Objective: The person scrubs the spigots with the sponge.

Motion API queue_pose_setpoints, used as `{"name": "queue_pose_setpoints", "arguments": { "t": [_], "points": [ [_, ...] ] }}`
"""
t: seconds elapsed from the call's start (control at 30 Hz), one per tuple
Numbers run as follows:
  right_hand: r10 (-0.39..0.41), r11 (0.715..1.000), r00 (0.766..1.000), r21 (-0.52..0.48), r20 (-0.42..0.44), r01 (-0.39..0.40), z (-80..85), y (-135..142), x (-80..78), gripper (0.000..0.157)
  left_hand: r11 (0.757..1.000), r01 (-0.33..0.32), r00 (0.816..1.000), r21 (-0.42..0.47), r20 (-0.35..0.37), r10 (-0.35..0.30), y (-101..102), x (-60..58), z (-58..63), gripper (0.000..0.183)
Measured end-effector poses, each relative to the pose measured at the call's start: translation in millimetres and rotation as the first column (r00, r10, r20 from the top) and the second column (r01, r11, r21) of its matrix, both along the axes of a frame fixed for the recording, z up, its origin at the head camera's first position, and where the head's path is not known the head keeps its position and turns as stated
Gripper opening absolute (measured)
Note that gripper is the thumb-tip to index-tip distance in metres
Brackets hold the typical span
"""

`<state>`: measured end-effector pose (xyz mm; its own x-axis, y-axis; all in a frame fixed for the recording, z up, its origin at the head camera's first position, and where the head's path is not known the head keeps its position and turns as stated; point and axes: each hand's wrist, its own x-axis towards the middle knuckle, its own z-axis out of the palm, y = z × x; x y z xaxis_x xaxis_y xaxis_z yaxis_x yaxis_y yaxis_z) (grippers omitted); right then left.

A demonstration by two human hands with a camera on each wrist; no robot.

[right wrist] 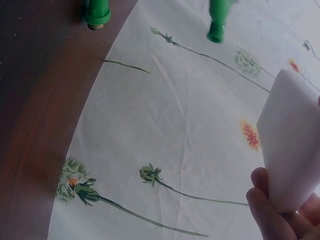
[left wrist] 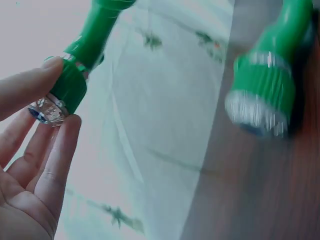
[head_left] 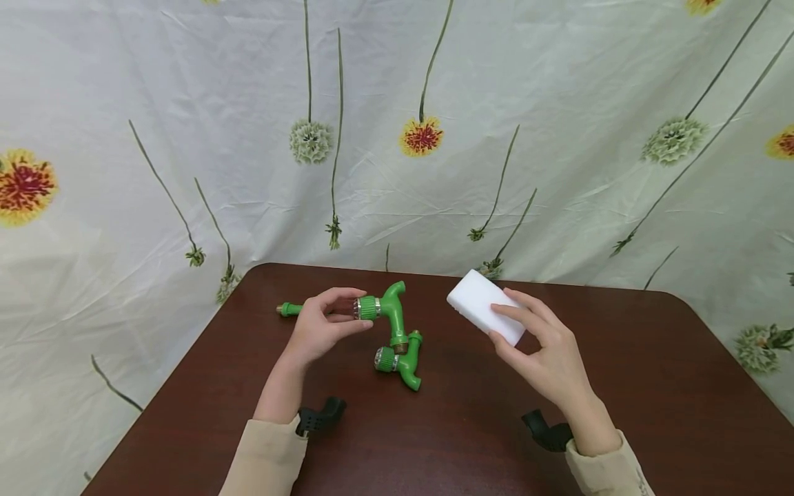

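Note:
My left hand (head_left: 315, 329) pinches a green tap (head_left: 393, 310) by its ribbed knob, between thumb and fingers. The tap is raised above the table, its spout up and its threaded end down. In the left wrist view the thumb lies across the ribbed collar (left wrist: 72, 85), with fingertips at the clear knob end. A white rectangular sponge (head_left: 480, 300) is gripped in my right hand (head_left: 546, 348), tilted and off the table. Below the held tap, a second green tap (head_left: 406, 362) lies on the table. Behind my left hand part of another green tap (head_left: 289, 309) shows, the rest hidden.
The dark reddish-brown table (head_left: 471, 427) has rounded far corners. A white cloth (head_left: 384, 186) printed with flowers hangs behind it. Black wrist camera mounts (head_left: 322, 415) sit at both wrists, near the light beige sleeves (head_left: 268, 451).

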<state>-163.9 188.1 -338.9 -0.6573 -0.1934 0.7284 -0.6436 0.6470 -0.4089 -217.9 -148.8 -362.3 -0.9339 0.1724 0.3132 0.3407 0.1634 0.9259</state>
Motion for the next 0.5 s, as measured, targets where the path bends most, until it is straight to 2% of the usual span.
{"name": "queue_pose_setpoints", "arguments": {
  "t": [0.2, 0.5],
  "points": [
    [0.011, 1.0, 1.0, -0.009, 0.012, -0.011, -0.1, -2.9, 1.5, 0.036, 0.998, 0.054, 0.997, 0.036, -0.063, -0.052, 26.6, 7.6, 7.3, 0.046],
    [0.062, 0.998, 0.998, -0.006, 0.01, -0.062, -6.0, -14.0, 2.5, 0.039, 0.994, 0.096, 0.991, 0.048, -0.1, -0.09, 52.2, 14.3, 2.9, 0.043]
  ]
}}
